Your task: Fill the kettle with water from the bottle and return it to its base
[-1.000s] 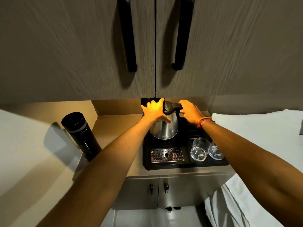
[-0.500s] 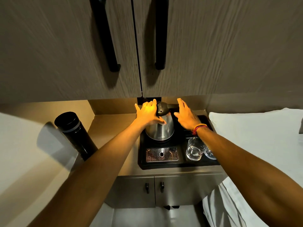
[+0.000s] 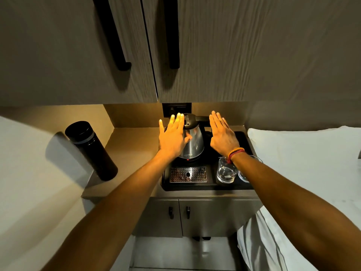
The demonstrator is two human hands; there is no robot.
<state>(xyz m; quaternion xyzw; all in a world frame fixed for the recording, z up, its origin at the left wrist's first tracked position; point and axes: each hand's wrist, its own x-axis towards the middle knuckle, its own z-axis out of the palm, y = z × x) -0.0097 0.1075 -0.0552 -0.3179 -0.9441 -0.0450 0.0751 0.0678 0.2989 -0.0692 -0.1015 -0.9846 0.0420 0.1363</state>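
Both hands flat and spread, holding nothing. Left hand overlaps the kettle's left side, contact unclear from this angle; right hand hovers just right of it, apart. Kettle stands upright between the hands on the black tray, apparently seated on its base with a red light low on its front. Bottle stands capped, well left of the left hand on the worktop, out of the way. Looks like a release pose.

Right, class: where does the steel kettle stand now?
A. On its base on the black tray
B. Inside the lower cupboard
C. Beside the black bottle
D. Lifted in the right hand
A: the kettle sits on the black tray, with both the left hand and the right hand open.
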